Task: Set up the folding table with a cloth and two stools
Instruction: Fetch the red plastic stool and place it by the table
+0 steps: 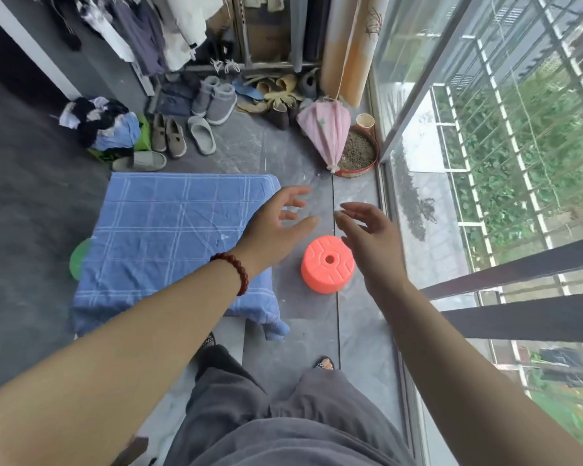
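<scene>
Orange plastic stool (328, 264) stands on the floor (359, 331) just beside the blue cloth (169, 230). It looks light, rigid and smooth, best gripped by opposite sides. Left hand (276, 227) and right hand (372, 237) hover above it, fingers spread, holding nothing.

A dark red round-beaded bracelet (231, 271) is worn at the wrist of the left hand (273, 227). Loose grey fabric trousers (283, 415) and dotted black slippers (324, 363) are worn below.
</scene>
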The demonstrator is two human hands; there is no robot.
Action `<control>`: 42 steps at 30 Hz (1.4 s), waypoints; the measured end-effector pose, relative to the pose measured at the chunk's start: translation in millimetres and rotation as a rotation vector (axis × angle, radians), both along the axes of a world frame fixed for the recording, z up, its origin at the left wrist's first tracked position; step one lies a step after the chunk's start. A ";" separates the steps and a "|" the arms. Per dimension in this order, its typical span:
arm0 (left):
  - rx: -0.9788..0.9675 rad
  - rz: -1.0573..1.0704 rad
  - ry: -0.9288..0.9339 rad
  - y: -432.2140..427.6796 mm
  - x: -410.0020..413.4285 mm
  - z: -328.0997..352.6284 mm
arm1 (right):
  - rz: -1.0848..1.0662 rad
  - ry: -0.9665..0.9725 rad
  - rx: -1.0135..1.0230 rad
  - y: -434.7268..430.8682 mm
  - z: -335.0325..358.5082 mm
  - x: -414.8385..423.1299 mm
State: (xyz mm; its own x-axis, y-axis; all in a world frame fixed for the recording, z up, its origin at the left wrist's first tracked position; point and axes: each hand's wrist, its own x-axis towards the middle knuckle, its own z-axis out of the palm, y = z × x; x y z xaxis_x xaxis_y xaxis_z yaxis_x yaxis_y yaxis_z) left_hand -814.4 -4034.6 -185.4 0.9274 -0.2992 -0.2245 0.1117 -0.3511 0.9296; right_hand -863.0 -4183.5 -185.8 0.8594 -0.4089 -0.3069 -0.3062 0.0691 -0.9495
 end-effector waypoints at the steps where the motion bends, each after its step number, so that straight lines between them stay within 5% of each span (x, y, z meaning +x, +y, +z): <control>1: 0.007 -0.016 0.000 9.0 3.9 -1.0 | -0.014 0.000 -0.002 10.5 0.4 2.1; 15: 0.023 -0.155 -0.022 184.3 76.2 -4.8 | -0.089 -0.001 -0.050 199.8 -2.9 52.5; 30: 0.124 -0.015 0.025 242.5 99.5 -9.3 | 0.096 0.051 -0.005 241.3 -14.5 120.7; 42: 0.017 0.033 0.036 300.4 130.6 -0.2 | 0.122 0.036 -0.071 298.5 -14.8 150.2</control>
State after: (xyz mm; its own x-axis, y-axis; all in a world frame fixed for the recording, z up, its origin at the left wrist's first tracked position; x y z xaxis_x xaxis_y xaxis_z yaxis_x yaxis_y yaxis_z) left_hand -683.8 -3734.2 -185.7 0.9282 -0.2642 -0.2622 0.1565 -0.3621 0.9189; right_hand -712.8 -3885.0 -200.7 0.8932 -0.3234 -0.3125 -0.3422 -0.0378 -0.9389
